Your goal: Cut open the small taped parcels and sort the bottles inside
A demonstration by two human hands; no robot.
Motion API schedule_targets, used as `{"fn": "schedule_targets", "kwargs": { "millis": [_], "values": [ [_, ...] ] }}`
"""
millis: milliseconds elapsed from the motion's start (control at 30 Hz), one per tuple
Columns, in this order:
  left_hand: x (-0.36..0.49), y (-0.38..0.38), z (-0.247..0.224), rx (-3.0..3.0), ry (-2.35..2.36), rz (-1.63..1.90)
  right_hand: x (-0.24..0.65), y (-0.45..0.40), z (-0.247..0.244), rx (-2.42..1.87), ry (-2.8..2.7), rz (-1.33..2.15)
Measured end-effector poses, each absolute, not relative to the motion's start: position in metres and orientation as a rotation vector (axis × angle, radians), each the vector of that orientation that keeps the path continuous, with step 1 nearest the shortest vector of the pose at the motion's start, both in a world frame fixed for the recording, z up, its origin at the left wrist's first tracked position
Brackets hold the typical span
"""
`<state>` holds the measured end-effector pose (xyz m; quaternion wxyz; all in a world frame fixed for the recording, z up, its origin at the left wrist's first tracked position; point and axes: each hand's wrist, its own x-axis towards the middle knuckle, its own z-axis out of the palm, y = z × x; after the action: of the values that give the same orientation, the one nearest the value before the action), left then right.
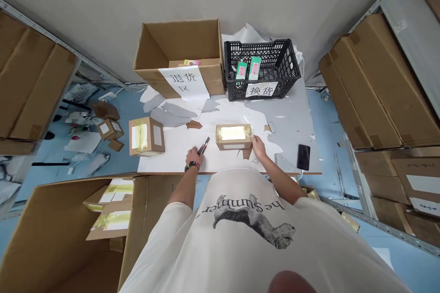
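Note:
On the table, my left hand is closed around a box cutter, dark with some red, pointing away from me. My right hand grips the right end of a small taped cardboard box, its thumb and fingers at the corner. Shiny yellowish tape and a white label cover the top of this box, and another pale label shows on its near side. To the left of my left hand, apart from it, stands a second taped cardboard box.
At the back are a large open carton with a paper sign and a black plastic crate holding green-and-pink packets. A phone lies at right. An open carton with taped boxes stands at lower left. Shelves of cartons flank the table.

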<state>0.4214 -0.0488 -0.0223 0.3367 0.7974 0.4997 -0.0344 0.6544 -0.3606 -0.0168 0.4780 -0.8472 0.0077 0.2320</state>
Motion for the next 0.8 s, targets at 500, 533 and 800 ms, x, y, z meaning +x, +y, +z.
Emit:
{"fn": "schedule_targets", "kwargs": {
  "millis": [500,533,800],
  "values": [
    [0.487,-0.062,-0.002,1.349,1.263,0.525,0.667,-0.462,0.018,-2.850,-0.041,0.250],
    [0.493,-0.063,0.002,1.331,1.174,0.564,0.670,-0.488,0.023,-3.017,0.112,0.290],
    [0.513,-0.076,0.023,1.457,1.026,0.494,0.662,-0.564,0.035,-3.144,0.402,0.637]
  ]
}}
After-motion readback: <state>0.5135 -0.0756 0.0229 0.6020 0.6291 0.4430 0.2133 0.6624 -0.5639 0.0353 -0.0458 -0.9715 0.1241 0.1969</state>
